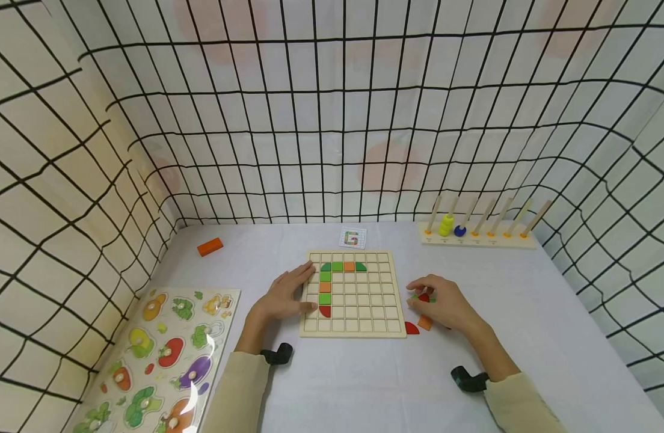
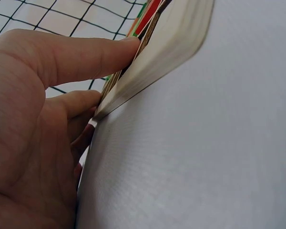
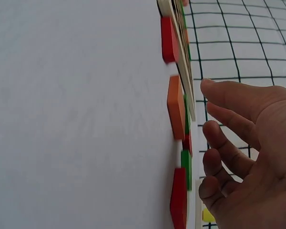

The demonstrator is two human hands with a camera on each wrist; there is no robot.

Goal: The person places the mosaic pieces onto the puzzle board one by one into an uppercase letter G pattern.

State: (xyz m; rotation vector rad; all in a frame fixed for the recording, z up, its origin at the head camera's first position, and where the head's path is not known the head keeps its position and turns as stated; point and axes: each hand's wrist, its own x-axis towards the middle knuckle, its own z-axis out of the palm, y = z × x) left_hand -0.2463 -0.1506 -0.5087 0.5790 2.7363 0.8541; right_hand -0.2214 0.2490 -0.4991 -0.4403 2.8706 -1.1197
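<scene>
Touching the left edge of a pale wooden grid board [image 1: 364,310], the left hand [image 1: 282,296] has its fingers and thumb spread, not curled round anything. The board lies flat in the middle of the white table [image 1: 353,385], its side edges running near to far. Small print on the base of the rod counter [image 1: 478,240], at the far right, cannot be read; the pattern card [image 1: 354,238], just beyond the board's far edge, shows a coloured G-like figure.

On the board, a line of tiles runs near to far along the left, turning right at its far end. The dark green corner tile [image 1: 325,267] points its curve far left; the red quarter-round tile [image 1: 325,311] at the near end curves near left. The right hand [image 1: 440,302], fingers loosely bent and gripping nothing, hovers beside loose pieces to the board's right, among them an orange square [image 1: 425,323] and a red rounded piece [image 1: 412,329]. A vegetable puzzle [image 1: 161,328] lies near left.
</scene>
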